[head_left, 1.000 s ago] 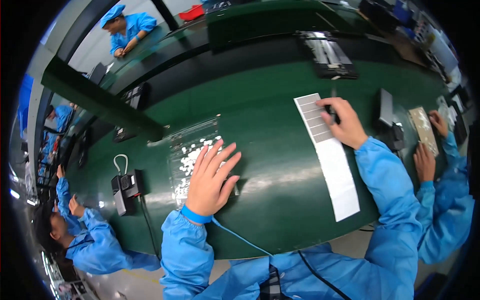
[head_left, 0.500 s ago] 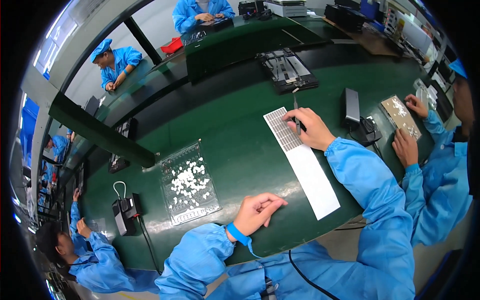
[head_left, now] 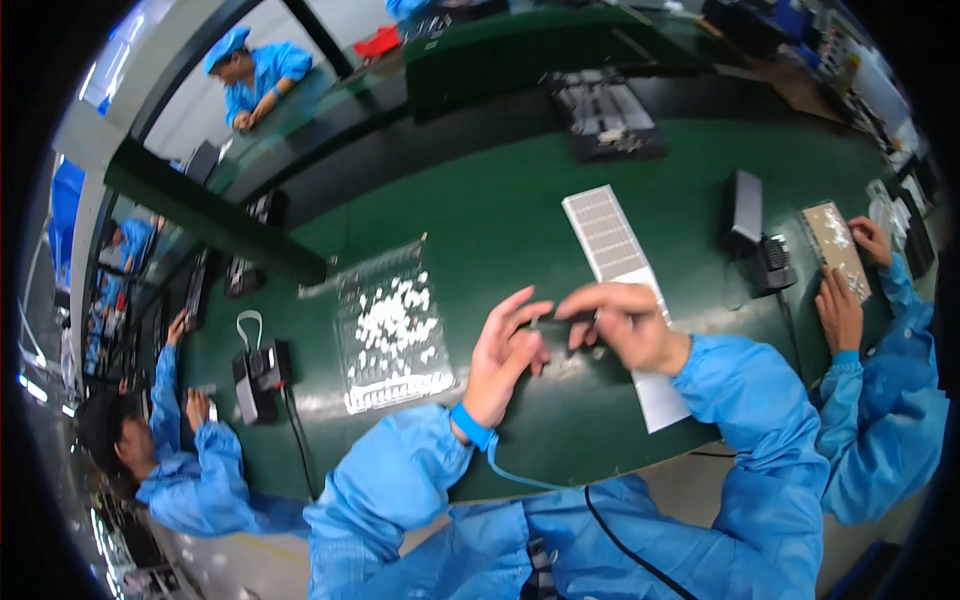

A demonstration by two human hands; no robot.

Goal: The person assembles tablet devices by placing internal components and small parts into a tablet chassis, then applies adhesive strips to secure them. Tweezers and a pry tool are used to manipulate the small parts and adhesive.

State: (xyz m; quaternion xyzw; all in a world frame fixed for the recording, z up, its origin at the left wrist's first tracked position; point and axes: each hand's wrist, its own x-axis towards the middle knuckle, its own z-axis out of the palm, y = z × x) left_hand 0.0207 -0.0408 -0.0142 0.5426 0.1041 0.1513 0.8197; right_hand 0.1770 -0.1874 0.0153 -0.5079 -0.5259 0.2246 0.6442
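Note:
My left hand [head_left: 503, 358], a blue band at its wrist, is raised above the table with its fingers apart and slightly curled. My right hand [head_left: 632, 328] faces it over the white strip, its fingers curled and smeared by motion. A thin dark shape, seemingly the tweezers [head_left: 562, 327], runs from the right fingers toward the left ones; its tip is blurred. Beneath the right hand lies a long white sheet [head_left: 610, 240], with rows of small pale labels on its far part. Left of my hands, a clear plastic tray [head_left: 352, 345] carries many small white pieces [head_left: 392, 318].
A black device [head_left: 610, 115] lies at the back. Grey-black boxes with cables stand left [head_left: 262, 380] and right [head_left: 745, 215]. A green post [head_left: 220, 215] rises at left. Co-workers sit on both sides; the right one handles a brown board [head_left: 835, 240] with white bits.
My right hand has drawn back from the label rows toward my left hand. My left hand has risen and spread its fingers. The view has shifted, so the table appears moved.

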